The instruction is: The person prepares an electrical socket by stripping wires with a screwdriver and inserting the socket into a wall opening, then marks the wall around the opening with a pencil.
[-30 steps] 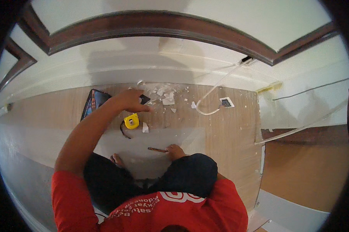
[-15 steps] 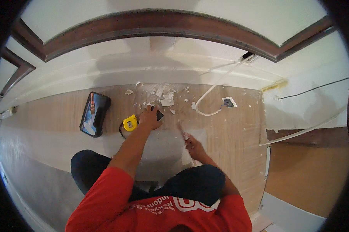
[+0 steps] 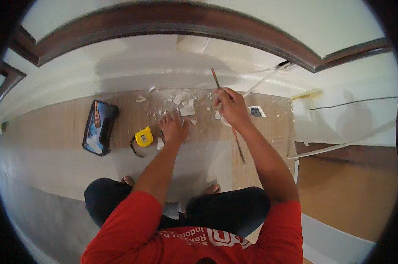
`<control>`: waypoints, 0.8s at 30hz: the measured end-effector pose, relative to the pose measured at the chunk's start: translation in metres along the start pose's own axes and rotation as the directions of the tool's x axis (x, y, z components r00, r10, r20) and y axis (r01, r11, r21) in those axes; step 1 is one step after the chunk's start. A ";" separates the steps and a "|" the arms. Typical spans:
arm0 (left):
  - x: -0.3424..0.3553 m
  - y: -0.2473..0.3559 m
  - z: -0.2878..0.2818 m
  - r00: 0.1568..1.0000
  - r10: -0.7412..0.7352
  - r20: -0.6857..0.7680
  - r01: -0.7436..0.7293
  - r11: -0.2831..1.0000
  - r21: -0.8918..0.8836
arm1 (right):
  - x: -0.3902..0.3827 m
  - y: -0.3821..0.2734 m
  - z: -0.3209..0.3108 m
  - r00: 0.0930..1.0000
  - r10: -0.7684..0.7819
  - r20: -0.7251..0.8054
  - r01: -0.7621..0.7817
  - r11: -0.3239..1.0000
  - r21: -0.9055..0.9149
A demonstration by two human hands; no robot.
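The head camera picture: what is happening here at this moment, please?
A person's right hand holds a thin stick. The left hand is down beside white broken pieces; whether it holds anything is hidden. A yellow tape measure and a black case lie to its left.

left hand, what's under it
Beneath the left hand, a dark sliver shows at its left edge. Wood-grain surface and white fragments show around it; whatever else lies beneath palm and fingers is covered.
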State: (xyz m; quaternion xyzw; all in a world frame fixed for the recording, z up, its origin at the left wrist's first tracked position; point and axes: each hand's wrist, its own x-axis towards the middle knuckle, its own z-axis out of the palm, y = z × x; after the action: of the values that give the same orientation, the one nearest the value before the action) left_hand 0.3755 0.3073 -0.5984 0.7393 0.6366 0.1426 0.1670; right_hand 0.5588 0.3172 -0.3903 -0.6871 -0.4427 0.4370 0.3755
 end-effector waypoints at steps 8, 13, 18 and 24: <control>0.102 0.078 -0.069 0.968 -0.100 0.229 0.234 0.044 -0.971 | 0.018 -0.046 0.060 0.883 -0.331 -0.332 0.217 0.917 -0.336; 0.120 0.097 -0.116 0.958 0.044 0.284 0.269 -0.481 -0.834 | 0.020 -0.055 0.048 0.839 -0.432 -0.330 0.322 0.884 -0.339; 0.119 0.109 -0.144 0.974 0.081 0.214 0.228 -0.305 -0.925 | 0.018 -0.062 0.033 0.899 -0.307 -0.314 0.248 0.945 -0.215; 0.115 0.118 -0.165 0.985 0.080 0.150 0.168 -0.309 -0.936 | 0.026 -0.062 0.047 0.880 -0.359 -0.311 0.321 0.932 -0.165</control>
State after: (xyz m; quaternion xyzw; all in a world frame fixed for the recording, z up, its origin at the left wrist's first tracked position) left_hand 0.4281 0.4164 -0.3994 0.2831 0.2708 0.5346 0.7488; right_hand 0.5030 0.3677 -0.3569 -0.6823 -0.5090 0.2159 0.4783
